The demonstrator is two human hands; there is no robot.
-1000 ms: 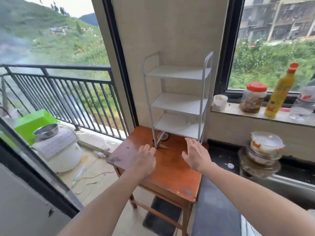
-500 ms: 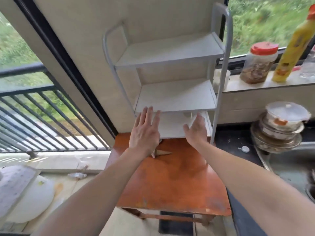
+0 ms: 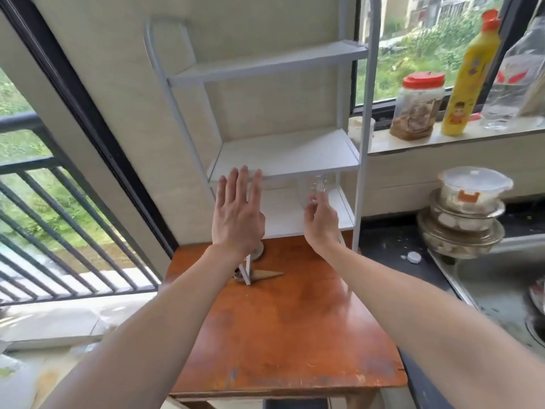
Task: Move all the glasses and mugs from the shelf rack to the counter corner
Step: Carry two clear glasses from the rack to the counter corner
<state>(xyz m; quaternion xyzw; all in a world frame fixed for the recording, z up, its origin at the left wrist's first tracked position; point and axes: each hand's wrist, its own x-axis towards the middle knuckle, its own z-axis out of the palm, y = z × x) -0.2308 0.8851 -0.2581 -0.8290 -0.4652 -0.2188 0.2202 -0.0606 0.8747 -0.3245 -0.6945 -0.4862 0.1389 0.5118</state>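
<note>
A white three-tier shelf rack point(image 3: 283, 154) stands at the back of a small wooden table point(image 3: 283, 329). Its top and middle shelves are bare. A clear drinking glass point(image 3: 313, 186) stands on the bottom shelf, towards the right. My right hand point(image 3: 322, 221) is just in front of the glass, fingers loosely curled, fingertips at its lower part; I cannot tell if they touch it. My left hand point(image 3: 238, 214) is held flat with fingers spread, in front of the left side of the bottom shelf, holding nothing.
The dark counter point(image 3: 392, 246) to the right carries stacked bowls under a lidded container point(image 3: 469, 214), beside a steel sink point(image 3: 501, 284). On the window sill stand a white cup point(image 3: 355, 128), a red-lidded jar point(image 3: 417, 107) and a yellow bottle point(image 3: 469, 78). Balcony railing point(image 3: 59, 219) at left.
The view has moved closer to the rack. My right hand has reached into the bottom shelf up to the glass, and my left hand has risen slightly in front of the shelf.
</note>
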